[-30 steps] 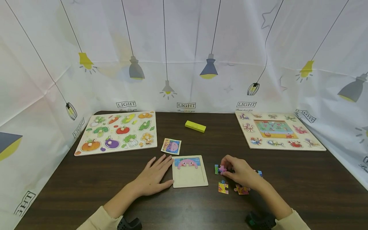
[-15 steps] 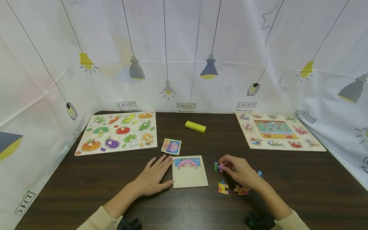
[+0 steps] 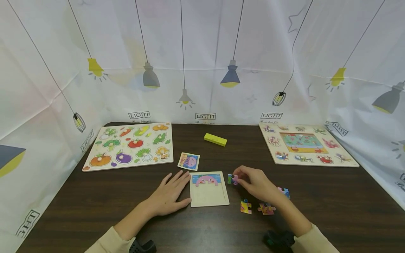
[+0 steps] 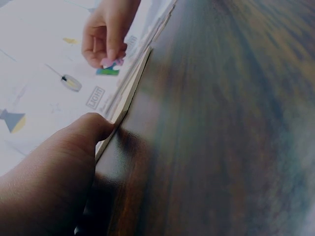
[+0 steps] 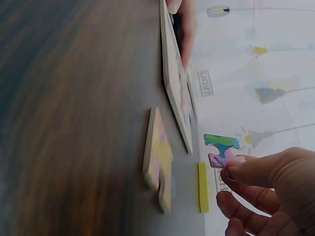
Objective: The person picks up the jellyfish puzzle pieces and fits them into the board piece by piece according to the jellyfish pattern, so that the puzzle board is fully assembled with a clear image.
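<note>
From the tray (image 3: 209,196), we see a puzzle piece (image 3: 232,179) at two o'clock; a card (image 3: 188,161) at eleven; the block (image 3: 215,139) at twelve.

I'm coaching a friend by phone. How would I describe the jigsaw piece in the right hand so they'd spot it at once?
On the dark brown table, find the square, pale wooden puzzle tray. Near its upper right corner, the right hand pinches a small green, blue and pink jigsaw piece; unlike the loose, multicoloured pieces nearby, it's held.

Backdrop (image 3: 202,45): bright, evenly lit; pale in left wrist view
Worktop (image 3: 190,233): dark, faint sheen; grain blurred in wrist views
Left hand (image 4: 54,169): dim, shaded
</note>
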A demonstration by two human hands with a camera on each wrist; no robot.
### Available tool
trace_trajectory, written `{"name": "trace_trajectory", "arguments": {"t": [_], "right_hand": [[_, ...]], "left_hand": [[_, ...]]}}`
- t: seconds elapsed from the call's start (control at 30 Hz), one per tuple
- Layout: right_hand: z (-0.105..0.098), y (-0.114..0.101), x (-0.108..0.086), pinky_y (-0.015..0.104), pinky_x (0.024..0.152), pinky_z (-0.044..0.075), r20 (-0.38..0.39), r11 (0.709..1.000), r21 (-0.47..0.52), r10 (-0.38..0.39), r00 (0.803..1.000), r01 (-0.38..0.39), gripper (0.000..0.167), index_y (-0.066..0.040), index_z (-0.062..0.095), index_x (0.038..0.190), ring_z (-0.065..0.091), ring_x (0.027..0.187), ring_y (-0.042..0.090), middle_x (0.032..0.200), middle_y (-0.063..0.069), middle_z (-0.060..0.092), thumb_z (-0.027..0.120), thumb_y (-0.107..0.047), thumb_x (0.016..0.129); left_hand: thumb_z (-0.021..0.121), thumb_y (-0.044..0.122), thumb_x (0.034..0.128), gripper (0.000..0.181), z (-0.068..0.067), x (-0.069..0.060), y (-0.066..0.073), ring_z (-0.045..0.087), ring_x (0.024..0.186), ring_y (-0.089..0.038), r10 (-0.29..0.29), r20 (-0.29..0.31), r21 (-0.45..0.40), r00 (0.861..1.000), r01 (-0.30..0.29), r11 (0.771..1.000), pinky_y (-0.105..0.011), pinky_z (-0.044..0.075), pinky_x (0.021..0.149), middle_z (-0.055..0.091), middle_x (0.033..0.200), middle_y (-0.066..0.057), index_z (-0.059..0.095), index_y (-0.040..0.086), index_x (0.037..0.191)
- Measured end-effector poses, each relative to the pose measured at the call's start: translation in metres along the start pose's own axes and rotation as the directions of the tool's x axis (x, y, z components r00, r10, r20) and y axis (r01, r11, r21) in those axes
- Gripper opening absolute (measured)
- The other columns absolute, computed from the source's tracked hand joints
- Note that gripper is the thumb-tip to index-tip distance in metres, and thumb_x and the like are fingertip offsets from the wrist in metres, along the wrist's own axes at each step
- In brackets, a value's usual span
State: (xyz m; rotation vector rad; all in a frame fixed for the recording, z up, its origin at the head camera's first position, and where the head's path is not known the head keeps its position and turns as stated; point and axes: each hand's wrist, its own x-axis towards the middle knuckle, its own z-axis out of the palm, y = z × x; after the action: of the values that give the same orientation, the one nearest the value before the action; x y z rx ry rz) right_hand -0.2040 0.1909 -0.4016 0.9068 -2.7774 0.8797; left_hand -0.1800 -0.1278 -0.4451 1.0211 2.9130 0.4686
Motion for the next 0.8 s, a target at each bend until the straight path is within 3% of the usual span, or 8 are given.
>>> {"name": "trace_trajectory", "arguments": {"t": [0.33, 0.8], "right_hand": [[0.014, -0.015, 0.018, 0.023, 0.062, 0.047, -0.003, 0.999, 0.012, -0.037, 0.999, 0.037, 0.010, -0.011, 0.061, 0.096, 0.053, 0.070, 0.007, 0.080, -0.007, 0.060, 0.064, -0.009, 0.086], [0.042, -0.035, 0.036, 0.021, 0.058, 0.046, 0.047, 0.996, 0.050, -0.075, 0.996, 0.073, 0.013, -0.010, 0.061, 0.096, 0.051, 0.068, 0.007, 0.080, -0.005, 0.060, 0.064, -0.003, 0.084]], "left_hand": [[0.037, 0.056, 0.0916, 0.075, 0.003, 0.000, -0.003, 0.009, 0.139, -0.023, 0.003, -0.007, 0.009, 1.000, -0.003, 1.000, -0.051, 0.006, 0.107, 0.019, 0.151, -0.004, 0.022, 0.008, 0.146], [0.037, 0.056, 0.0917, 0.074, 0.001, 0.000, -0.001, 0.010, 0.139, -0.022, -0.002, -0.004, 0.016, 1.000, 0.002, 1.000, -0.051, 0.006, 0.107, 0.018, 0.151, -0.004, 0.021, 0.008, 0.146]]}}
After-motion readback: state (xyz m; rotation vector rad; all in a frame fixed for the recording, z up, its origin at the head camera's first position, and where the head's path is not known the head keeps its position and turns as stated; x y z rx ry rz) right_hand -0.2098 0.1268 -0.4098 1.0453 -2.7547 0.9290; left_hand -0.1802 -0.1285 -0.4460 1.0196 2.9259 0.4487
